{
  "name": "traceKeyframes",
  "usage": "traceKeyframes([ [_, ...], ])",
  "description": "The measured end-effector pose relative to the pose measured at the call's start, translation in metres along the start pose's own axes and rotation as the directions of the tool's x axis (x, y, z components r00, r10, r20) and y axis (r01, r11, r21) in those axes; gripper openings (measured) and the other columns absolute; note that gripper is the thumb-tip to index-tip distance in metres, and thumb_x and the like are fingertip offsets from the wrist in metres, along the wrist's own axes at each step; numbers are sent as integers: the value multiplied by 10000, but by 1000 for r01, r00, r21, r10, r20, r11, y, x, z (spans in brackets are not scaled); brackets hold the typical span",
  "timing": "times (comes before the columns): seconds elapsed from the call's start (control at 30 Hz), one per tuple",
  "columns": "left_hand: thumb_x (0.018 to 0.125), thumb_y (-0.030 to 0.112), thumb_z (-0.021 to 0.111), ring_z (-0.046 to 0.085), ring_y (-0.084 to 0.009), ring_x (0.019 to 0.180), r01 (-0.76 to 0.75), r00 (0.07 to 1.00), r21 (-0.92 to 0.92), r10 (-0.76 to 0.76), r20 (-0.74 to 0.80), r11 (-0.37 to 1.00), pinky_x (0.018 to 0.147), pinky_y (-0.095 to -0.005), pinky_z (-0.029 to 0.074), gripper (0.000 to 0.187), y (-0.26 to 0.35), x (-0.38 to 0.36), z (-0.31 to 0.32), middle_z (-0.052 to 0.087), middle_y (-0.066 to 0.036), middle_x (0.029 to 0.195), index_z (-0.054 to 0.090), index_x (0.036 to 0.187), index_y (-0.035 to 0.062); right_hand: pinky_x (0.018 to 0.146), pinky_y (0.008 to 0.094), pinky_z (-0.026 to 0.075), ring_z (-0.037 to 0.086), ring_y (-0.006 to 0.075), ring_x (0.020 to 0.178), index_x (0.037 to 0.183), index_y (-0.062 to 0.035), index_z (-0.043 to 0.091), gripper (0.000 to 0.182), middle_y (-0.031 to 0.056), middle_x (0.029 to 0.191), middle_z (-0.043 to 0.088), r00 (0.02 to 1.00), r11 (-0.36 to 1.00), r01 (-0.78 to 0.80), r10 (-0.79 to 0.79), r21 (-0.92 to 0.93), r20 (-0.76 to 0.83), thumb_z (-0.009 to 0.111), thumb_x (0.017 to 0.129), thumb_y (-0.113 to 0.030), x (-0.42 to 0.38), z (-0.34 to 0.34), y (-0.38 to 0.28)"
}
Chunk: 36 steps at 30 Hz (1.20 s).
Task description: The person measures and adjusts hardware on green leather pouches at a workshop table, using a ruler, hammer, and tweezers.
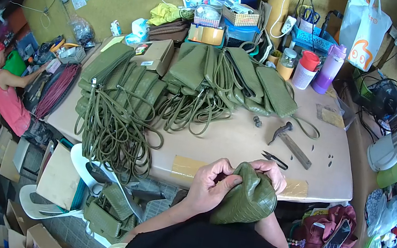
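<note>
Close to my body, at the front edge of the table, a green woven-pattern leather piece is bunched up between both hands. My left hand pinches its upper left side, with the thumb on top. My right hand grips the upper right side, its fingers partly hidden behind the material. Beyond the hands, small black snips and a hammer with a wooden handle lie on the table. Green bags with long straps are piled at the left, and more green bags lie across the back.
A purple bottle, a red-lidded cup and a jar stand at the back right. A maroon bag is at the lower right. A white chair stands lower left. Another person works at far left.
</note>
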<state>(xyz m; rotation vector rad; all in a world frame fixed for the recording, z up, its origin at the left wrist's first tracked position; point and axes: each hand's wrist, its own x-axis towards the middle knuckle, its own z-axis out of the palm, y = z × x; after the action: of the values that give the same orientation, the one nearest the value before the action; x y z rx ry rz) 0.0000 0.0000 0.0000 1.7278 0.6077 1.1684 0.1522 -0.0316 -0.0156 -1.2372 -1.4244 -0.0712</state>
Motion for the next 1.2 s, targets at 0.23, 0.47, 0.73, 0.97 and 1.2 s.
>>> traceKeyframes([
  [0.23,894,24,632,523,-38,753,205,952,-618,-302,-55,759,702,-193,449,60,-5,4,-9,563,14,845,578,917,10,609,222,486,607,95,659,889,-47,610,161,48,862,697,965,933,-115,24,342,260,703,757,-45,22,3,-20],
  [0.47,874,28,655,545,-68,806,76,979,-452,-152,-135,889,755,-213,453,95,8,6,-7,562,-11,880,592,931,-14,507,226,360,441,66,564,885,10,538,113,51,776,588,973,899,-174,220,403,-70,626,816,-7,20,28,2],
  [0.73,847,43,683,531,-88,628,11,970,-25,-17,-242,1000,574,-233,441,125,-3,11,-34,567,-52,753,578,820,-19,761,301,473,590,157,850,1030,22,588,201,87,908,625,918,932,-197,67,303,391,599,834,-22,40,-17,22],
  [0.97,811,34,686,504,-170,573,-204,971,351,236,-48,914,538,-287,406,107,-1,22,-20,550,-81,701,598,838,-20,880,330,480,634,243,992,1086,9,618,358,134,1010,668,894,943,-181,38,280,446,746,780,-126,46,-30,-17],
  [1.2,871,109,651,536,-157,653,-137,976,142,158,-151,980,568,-280,401,138,-7,20,-11,546,-78,701,610,843,-19,679,317,534,672,236,752,1047,-9,611,272,116,842,680,916,938,-260,163,231,368,704,792,-28,17,-1,-12],
])
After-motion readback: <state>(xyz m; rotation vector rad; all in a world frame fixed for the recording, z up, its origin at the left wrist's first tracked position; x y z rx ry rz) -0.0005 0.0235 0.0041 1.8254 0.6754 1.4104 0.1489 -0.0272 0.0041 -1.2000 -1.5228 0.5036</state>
